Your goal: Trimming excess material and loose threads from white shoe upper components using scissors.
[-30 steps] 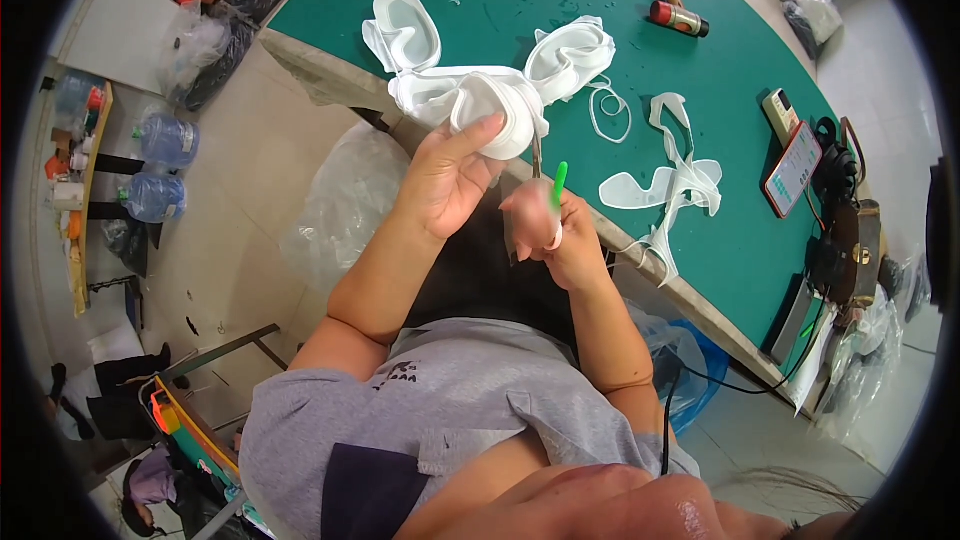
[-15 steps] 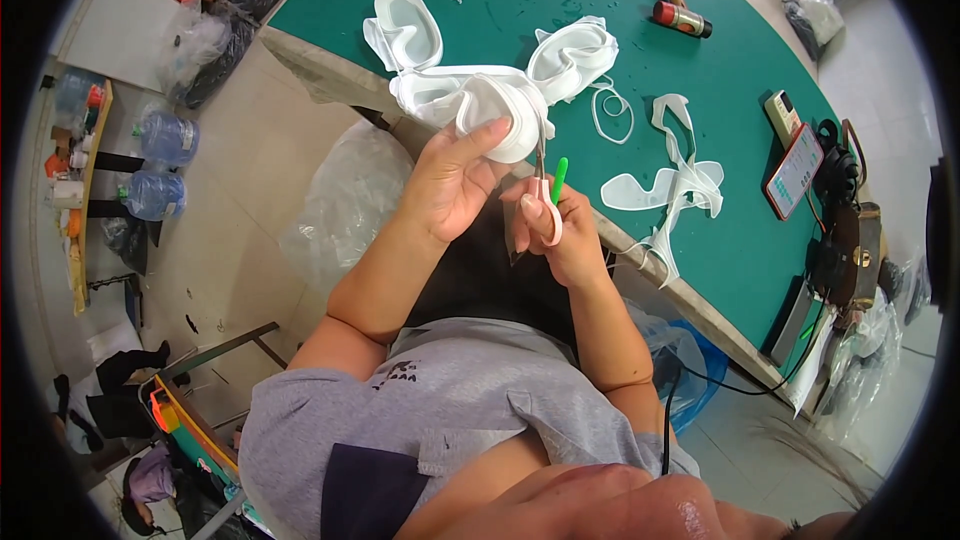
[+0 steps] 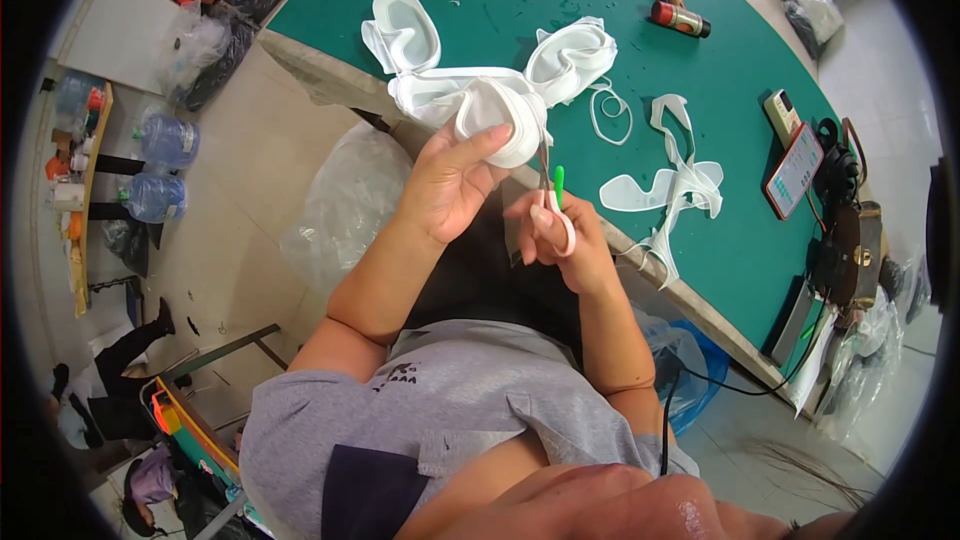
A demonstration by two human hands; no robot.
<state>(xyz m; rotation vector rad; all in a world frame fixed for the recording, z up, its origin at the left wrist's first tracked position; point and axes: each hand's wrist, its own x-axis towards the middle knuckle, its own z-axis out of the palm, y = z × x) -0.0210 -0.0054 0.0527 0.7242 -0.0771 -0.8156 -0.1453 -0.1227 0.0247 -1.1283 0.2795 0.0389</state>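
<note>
My left hand [image 3: 452,172] is closed on a white, soft-looking moulded piece [image 3: 497,112] with a layered, rounded rim, its thumb pressed on the near face. In my right hand [image 3: 582,250] is a pair of scissors [image 3: 566,232] with pale pink handles. Their blades point up along the right edge of that piece. A slim green stick [image 3: 559,180] pokes out above the same hand; its lower end is hidden. Beyond my hands, on the green table [image 3: 500,15], lie similar white moulded pieces [image 3: 570,62], touching or overlapping the held one.
White cut-off scraps [image 3: 690,180] and a thin white loop [image 3: 608,118] lie to the right. A hammer [image 3: 682,18], a phone [image 3: 795,170] and a brown leather case [image 3: 855,255] are farther right. Clear plastic bags [image 3: 350,205] hang below the table edge. Another person's leg [image 3: 135,355] shows lower left.
My right hand has shifted slightly right and down, with the scissors turned and their handles closer together. The left hand is nearly still. At lower left, another person's leg has moved.
</note>
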